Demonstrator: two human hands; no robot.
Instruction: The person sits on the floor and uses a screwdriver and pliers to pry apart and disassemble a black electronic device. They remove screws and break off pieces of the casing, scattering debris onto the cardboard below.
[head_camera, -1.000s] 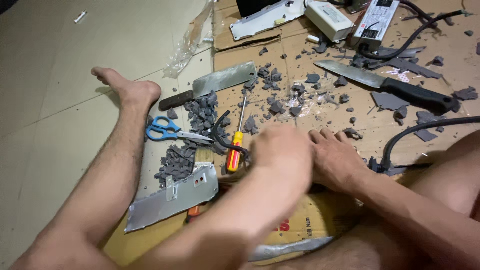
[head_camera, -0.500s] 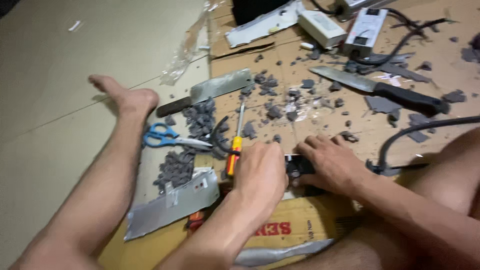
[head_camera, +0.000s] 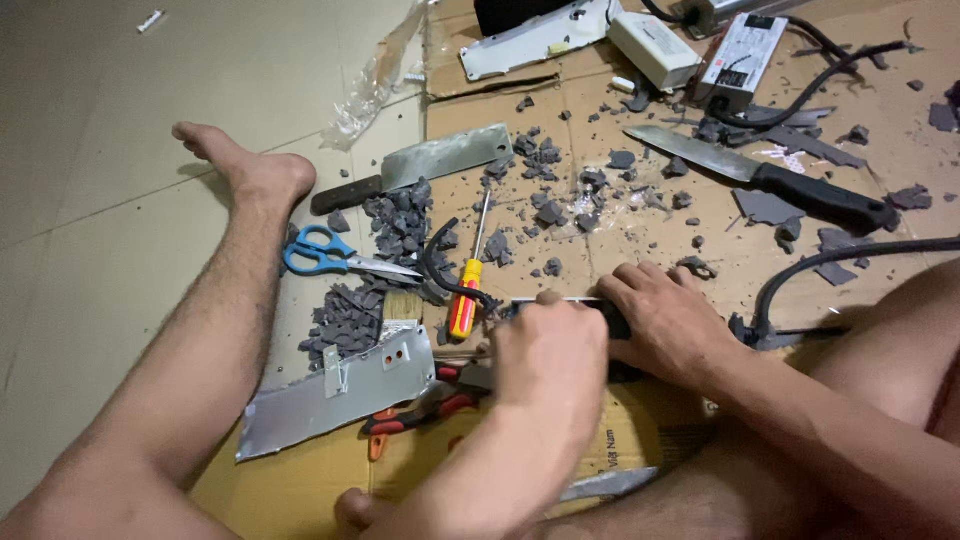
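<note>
Cardboard sheet (head_camera: 640, 120) on tiled floor (head_camera: 120, 150)

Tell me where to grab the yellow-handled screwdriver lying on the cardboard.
Grip the screwdriver by its yellow handle, coming from above on its left side. The handle lies flat at the near end, thickest part; a black cable curls by it and the left hand sits just right.

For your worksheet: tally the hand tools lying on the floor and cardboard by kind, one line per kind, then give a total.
Cleaver: 1
Knife: 1
Scissors: 1
Screwdriver: 1
Pliers: 1
Total: 5
Both hands, left hand and right hand, grip a dark part, not counted.
</note>
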